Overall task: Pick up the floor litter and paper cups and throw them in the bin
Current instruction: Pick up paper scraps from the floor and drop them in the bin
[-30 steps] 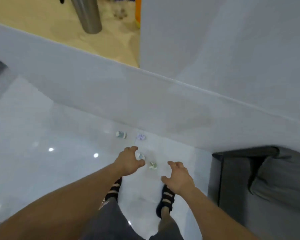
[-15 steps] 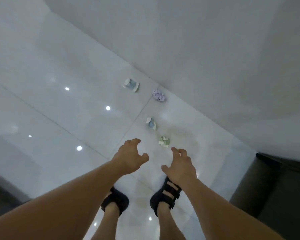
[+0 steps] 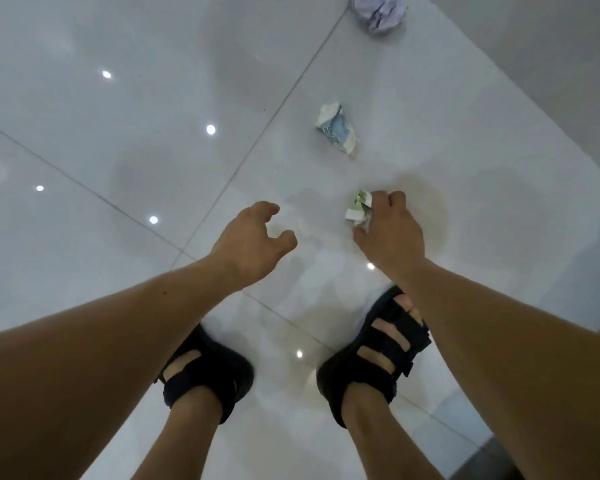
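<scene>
Fingers [image 3: 392, 197] of the right hand [image 3: 394, 233] are pinching across the crumpled green-and-white paper wad [image 3: 357, 209], likely light and crushable; the left hand [image 3: 253, 240] is hovering, loosely curled, empty.

No wording is legible; the print on the crumpled blue cup [image 3: 336, 131] and the green scrap [image 3: 357, 208] is too blurred to read.

We have bent lower; our right hand [image 3: 390, 230] now reaches the green crumpled paper [image 3: 358, 210], fingers curling round it.
</scene>
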`<state>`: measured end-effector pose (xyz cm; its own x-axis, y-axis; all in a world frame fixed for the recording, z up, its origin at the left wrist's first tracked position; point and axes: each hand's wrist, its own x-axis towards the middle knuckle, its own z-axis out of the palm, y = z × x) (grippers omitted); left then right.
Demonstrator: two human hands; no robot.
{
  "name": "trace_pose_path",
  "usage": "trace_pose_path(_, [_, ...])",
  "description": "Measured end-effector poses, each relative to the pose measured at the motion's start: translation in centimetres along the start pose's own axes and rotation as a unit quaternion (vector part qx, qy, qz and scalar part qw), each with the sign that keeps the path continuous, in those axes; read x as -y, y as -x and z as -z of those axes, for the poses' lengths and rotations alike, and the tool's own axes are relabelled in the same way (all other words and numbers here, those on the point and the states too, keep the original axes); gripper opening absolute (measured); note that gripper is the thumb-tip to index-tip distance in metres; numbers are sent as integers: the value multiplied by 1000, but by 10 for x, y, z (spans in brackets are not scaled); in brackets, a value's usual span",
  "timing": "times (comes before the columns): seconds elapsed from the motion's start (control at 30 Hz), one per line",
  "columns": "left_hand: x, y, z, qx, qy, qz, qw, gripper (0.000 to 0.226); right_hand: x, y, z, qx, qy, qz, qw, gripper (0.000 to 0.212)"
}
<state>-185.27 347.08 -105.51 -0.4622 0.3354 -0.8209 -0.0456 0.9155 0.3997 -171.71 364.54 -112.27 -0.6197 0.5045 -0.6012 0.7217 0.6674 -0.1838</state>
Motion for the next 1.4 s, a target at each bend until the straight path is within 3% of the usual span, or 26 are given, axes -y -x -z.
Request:
trace_pose_path(0.2, [-20, 16, -6, 35, 120, 18, 992, 62, 43, 47, 11, 50, -155, 94, 982, 61])
trace_pose_path(0.37, [-31, 25, 16, 12, 140, -2, 990, 39, 76, 59, 44, 45, -247, 122, 960, 78])
trace_pose_path(0.5, [-28, 19, 35, -37, 164, 6, 986, 29, 85, 38, 60, 109, -189, 185, 958, 89])
trace_pose_path(0.6, [-7, 10, 45, -61, 176, 34, 982, 33, 79, -4, 71, 30, -85, 184, 979, 95])
trace_pose_path(0.67, [19, 3, 49, -76, 163, 58, 982, 34, 76, -36, 76, -70, -48, 157, 984, 93])
trace_pose_path(0.73, [48, 0, 50, -93, 150, 83, 981, 34, 78, -64, 72, -98, -16, 131, 986, 89])
trace_pose_path(0.8, [75, 0, 47, -104, 140, 95, 980, 35, 79, -85, 62, -74, 10, 111, 991, 80])
trace_pose_path(0.93, [109, 13, 51, -100, 151, 98, 979, 38, 79, -75, 39, -15, 7, 112, 994, 41])
trace_pose_path(1.03, [107, 27, 77, -102, 152, 86, 979, 43, 92, -44, 44, 49, 5, 151, 987, 36])
trace_pose_path(1.23, [63, 77, 188, -153, 151, 40, 976, 35, 183, 11, 136, 56, -22, 223, 973, 37])
trace_pose_path(1.4, [17, 177, 297, -191, 143, 11, 971, 33, 297, 76, 255, 26, -60, 262, 963, 35])
